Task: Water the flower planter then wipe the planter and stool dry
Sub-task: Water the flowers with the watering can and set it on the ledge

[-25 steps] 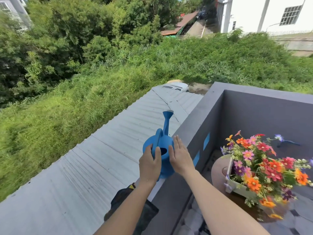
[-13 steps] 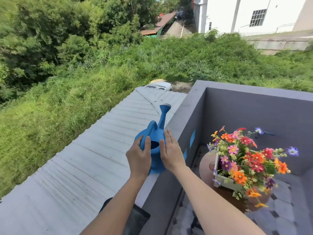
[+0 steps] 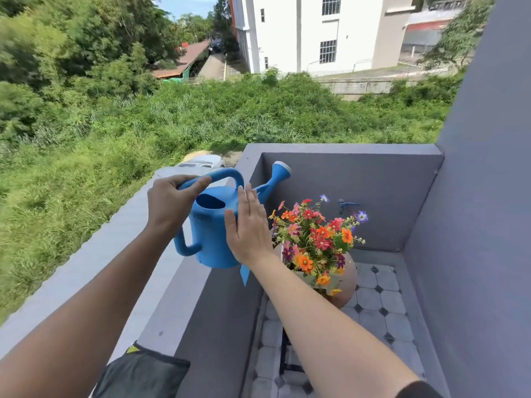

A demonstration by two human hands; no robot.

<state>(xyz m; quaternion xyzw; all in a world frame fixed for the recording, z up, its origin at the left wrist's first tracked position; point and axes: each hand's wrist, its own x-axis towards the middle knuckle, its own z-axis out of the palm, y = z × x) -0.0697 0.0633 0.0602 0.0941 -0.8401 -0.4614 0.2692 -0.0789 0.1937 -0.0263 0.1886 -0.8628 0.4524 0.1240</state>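
A blue watering can [image 3: 211, 231] is lifted above the grey balcony wall, its spout pointing right toward the flowers. My left hand [image 3: 169, 203] grips the can's top handle. My right hand [image 3: 248, 229] lies flat against the can's right side, fingers straight. Below and to the right, a white planter [image 3: 309, 278] full of orange, red and pink flowers [image 3: 316, 234] sits on a round brown stool [image 3: 346, 285]. A dark grey cloth [image 3: 140, 373] lies on the wall top near my left arm.
The grey balcony wall [image 3: 201, 311] runs along the left and across the back. A blue tap [image 3: 344, 205] sticks out of the back wall behind the flowers. The floor [image 3: 376, 314] is tiled white with black diamonds. Beyond the wall is a drop to a roof and grass.
The can has been lifted off the wall top and turned right, toward the flowers. My left hand moved from its side to the top handle. The view swung right.
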